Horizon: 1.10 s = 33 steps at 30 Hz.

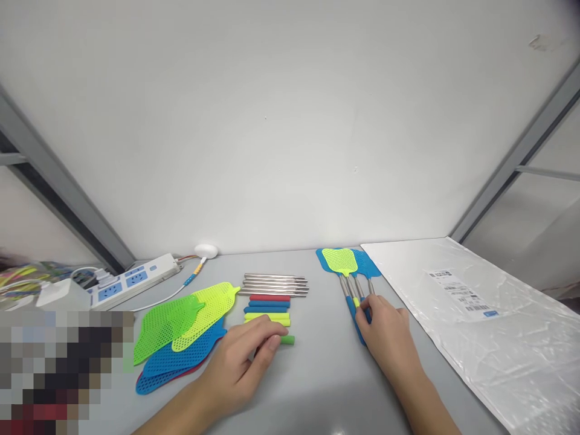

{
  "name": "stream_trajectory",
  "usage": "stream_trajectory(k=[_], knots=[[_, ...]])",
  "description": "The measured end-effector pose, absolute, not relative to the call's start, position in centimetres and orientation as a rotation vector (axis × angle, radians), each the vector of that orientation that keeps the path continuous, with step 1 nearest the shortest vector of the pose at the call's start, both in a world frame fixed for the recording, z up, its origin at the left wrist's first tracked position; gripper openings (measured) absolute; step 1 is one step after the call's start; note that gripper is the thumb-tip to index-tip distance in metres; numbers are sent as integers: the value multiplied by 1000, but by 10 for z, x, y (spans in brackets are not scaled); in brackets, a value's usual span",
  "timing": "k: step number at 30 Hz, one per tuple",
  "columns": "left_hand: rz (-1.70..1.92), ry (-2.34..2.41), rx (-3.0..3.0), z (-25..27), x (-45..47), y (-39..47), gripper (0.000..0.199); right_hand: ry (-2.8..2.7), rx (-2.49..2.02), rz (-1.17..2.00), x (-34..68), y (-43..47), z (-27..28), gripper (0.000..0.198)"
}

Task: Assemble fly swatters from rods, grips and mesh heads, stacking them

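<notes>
**Both hands down among fly-swatter parts**

Bare grey worktop (317, 386) lies open between the wrists, up to the white wall. The left hand (238, 362) rests palm down, fingers curled around a green foam grip (287, 341) at the near end of a row of coloured foam grips (268, 307). The right hand (385, 335) lies on the handles of assembled blue and yellow mesh fly swatters (347, 261), fingers closed over them. Loose plastic mesh swatter heads (185, 329) crowd the left; steel rods (274, 284) lie behind; a clear plastic bag (471, 314) borders the right.
</notes>
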State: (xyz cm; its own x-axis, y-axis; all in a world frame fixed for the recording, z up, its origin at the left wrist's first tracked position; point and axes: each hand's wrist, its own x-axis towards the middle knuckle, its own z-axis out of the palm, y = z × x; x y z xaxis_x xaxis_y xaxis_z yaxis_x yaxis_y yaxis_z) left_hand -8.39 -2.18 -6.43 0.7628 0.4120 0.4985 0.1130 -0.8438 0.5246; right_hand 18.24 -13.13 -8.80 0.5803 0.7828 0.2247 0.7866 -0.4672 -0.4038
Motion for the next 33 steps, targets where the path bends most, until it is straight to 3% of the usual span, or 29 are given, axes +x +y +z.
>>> stream_trajectory(k=[33], knots=[[895, 297, 2681, -52, -82, -25, 20, -1368, -2376, -227, 182, -121, -86, 19]])
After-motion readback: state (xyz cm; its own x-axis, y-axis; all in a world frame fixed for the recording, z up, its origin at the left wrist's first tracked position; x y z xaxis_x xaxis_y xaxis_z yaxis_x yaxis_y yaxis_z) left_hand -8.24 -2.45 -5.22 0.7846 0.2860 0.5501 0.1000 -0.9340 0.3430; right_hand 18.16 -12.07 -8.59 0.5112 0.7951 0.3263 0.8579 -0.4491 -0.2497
